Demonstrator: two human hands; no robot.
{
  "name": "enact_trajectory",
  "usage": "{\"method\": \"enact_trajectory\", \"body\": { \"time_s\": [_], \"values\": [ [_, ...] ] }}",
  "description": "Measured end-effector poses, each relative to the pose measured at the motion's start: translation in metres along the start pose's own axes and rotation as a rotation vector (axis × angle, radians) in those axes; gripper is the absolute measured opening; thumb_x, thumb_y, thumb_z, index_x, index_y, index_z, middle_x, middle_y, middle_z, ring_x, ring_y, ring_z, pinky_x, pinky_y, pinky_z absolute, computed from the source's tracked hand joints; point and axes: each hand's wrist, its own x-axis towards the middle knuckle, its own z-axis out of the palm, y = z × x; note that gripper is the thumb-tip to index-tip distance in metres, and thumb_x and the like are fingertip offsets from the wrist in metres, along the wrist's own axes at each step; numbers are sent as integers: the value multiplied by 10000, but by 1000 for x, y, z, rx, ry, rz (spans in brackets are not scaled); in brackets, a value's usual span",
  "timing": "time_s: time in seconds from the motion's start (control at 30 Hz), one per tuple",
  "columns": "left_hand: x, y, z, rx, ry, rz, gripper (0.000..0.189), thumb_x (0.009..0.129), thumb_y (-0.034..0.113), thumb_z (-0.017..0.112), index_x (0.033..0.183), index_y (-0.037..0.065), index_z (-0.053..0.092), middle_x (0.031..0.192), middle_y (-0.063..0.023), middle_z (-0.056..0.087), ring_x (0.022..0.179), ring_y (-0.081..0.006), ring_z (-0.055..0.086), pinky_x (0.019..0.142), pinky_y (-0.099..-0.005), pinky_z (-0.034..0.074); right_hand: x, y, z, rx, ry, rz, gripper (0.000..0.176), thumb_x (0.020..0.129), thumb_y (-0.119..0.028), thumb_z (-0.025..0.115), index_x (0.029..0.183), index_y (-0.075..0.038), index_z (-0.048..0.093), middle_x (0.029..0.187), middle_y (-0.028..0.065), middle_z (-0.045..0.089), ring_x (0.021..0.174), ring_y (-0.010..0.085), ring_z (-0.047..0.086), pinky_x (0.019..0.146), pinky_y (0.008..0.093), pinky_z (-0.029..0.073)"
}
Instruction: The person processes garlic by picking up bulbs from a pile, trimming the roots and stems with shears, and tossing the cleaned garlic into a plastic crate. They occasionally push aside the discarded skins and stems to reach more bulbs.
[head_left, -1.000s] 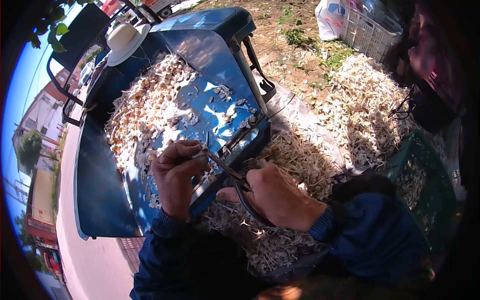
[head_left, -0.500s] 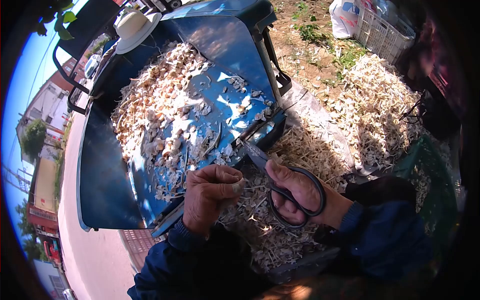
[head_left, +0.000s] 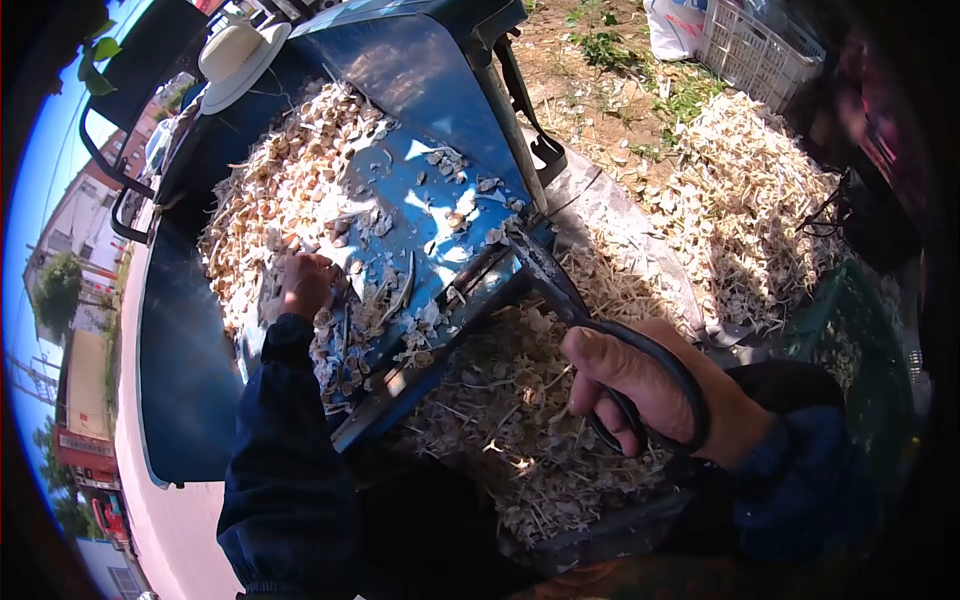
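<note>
My left hand (head_left: 307, 285) reaches into the heap of garlic bulbs (head_left: 300, 190) in the tilted blue cart bed (head_left: 190, 370). Its fingers point down among the bulbs and are mostly hidden, so what they hold cannot be made out. In my right hand (head_left: 655, 385) are large dark-handled scissors (head_left: 575, 310), the fingers through the loops. The blades point up and left, close to the lower edge of the cart bed. Loose papery skins and a dry stem (head_left: 405, 285) lie on the blue metal beside the heap.
Cut stems and skins (head_left: 540, 430) cover the ground below the cart, with another large heap (head_left: 750, 210) at right. A white crate (head_left: 765, 55) and a white bag (head_left: 678, 28) stand behind. A pale hat (head_left: 235, 65) rests on the cart's upper edge.
My left hand has moved from beside the scissors, up and left into the garlic heap. My right hand, with the scissors, has shifted slightly right. The view has shifted a little.
</note>
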Motion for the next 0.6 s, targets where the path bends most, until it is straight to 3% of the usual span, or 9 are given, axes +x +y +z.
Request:
{"method": "enact_trajectory", "body": {
  "time_s": [0.03, 0.13, 0.2, 0.27, 0.3, 0.4, 0.47, 0.53, 0.6],
  "values": [
    [-1, 2, 5, -193, -54, -114, 245, 777, 218, 600, 666, 1, 619, 603, -170, 584, 554, -300, 570, 575, -390, 477, -2, -2, -1, 1, 4, 2, 791, 771, -760, 490, 670, 22, 563, 493, 24, 480, 403, 106, 524, 394, 229, 414],
    [0, 2, 9, 154, 59, 34, 280, 782, 226, 561, 629, -9, 550, 588, -165, 565, 515, -307, 524, 526, -394, 439, -9, -8, -1, -31, -27, 52, 669, 868, -633, 489, 739, 13, 601, 532, 16, 500, 432, 89, 519, 421, 220, 408],
    [2, 1, 2, 189, 110, 76, 126, 734, 87, 575, 629, 26, 608, 567, -131, 581, 510, -228, 580, 489, -343, 450, -14, -10, -2, -51, -42, 73, 664, 870, -623, 497, 737, 18, 608, 533, 16, 504, 435, 89, 524, 425, 218, 408],
    [7, 5, -24, -1067, -69, -647, 185, 798, 119, 562, 624, 67, 526, 512, -45, 457, 432, -161, 457, 395, -284, 356, -20, -11, -6, -35, -38, 52, 657, 870, -616, 504, 739, 19, 609, 532, 17, 505, 438, 90, 527, 428, 221, 410],
    [11, 26, -28, -1343, 108, -810, 227, 852, 161, 563, 656, 108, 462, 531, 13, 352, 416, -94, 348, 360, -234, 275, -21, -12, -8, -26, -36, 36, 651, 870, -610, 511, 741, 20, 609, 532, 18, 506, 440, 92, 530, 432, 224, 413],
    [25, 21, -11, -1228, 108, -831, 222, 879, 159, 568, 685, 100, 477, 533, 1, 393, 402, -89, 361, 368, -223, 297, -23, -16, -10, -34, -46, 37, 639, 873, -596, 520, 754, 25, 614, 531, 21, 511, 444, 97, 533, 439, 233, 422],
    [26, -6, 19, -879, 129, -681, 197, 880, 153, 584, 702, 92, 527, 541, -6, 428, 396, -96, 401, 371, -238, 328, -24, -15, -11, -17, -44, 41, 637, 873, -593, 521, 757, 26, 616, 535, 26, 519, 449, 100, 538, 441, 235, 424],
    [36, -45, 55, 47, 279, 47, 170, 829, 169, 633, 726, 33, 637, 625, -71, 584, 476, -161, 551, 462, -325, 444, -26, -16, -12, -10, -47, 23, 635, 874, -591, 522, 760, 27, 619, 540, 30, 527, 454, 103, 542, 444, 237, 426],
    [42, -44, 83, 109, 518, 111, 183, 780, 179, 663, 700, 15, 645, 689, -109, 630, 626, -234, 610, 593, -351, 488, -30, -18, -14, 6, -19, 33, 671, 814, -649, 564, 739, 16, 608, 540, 1, 497, 426, 69, 503, 435, 208, 408]
  ]
}}
